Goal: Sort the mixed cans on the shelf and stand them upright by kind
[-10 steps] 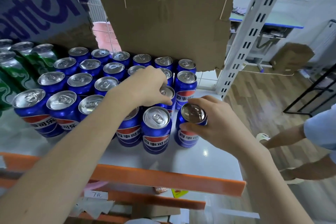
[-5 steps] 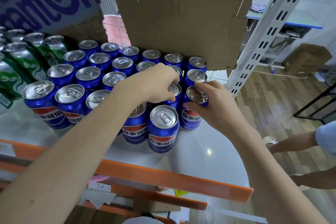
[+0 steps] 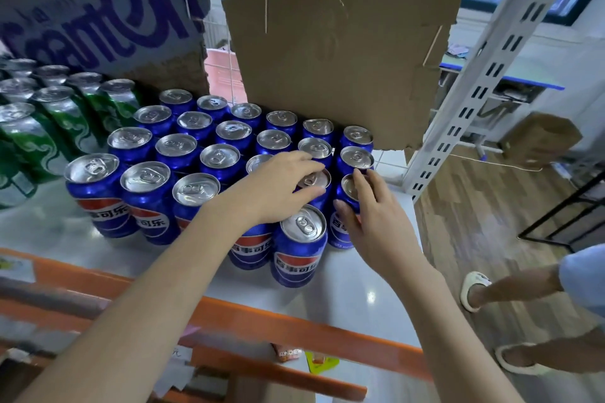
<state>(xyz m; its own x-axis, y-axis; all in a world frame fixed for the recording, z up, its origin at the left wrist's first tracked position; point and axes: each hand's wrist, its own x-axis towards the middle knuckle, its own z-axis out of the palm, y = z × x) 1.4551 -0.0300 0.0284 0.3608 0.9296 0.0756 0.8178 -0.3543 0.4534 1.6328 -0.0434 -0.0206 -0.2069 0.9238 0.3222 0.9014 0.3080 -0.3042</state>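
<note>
Left hand [image 3: 278, 188]: fingers curled on blue can [image 3: 316, 181] top | right hand [image 3: 373, 222]: grips rightmost can [image 3: 343, 216], frame centre

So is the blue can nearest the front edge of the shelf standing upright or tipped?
Upright. The front blue can shows its silver lid on top, with its base on the shelf.

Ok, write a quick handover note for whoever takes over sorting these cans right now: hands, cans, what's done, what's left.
Left hand: fingers curled over the top of a blue cola can in the block.
Right hand: gripping the blue can at the block's right edge, upright on the white shelf.
Done: the blue aluminium cans stand upright in rows; the green aluminium cans are grouped at left.
Left: seat these two cans; pull the front blue can into line.
</note>
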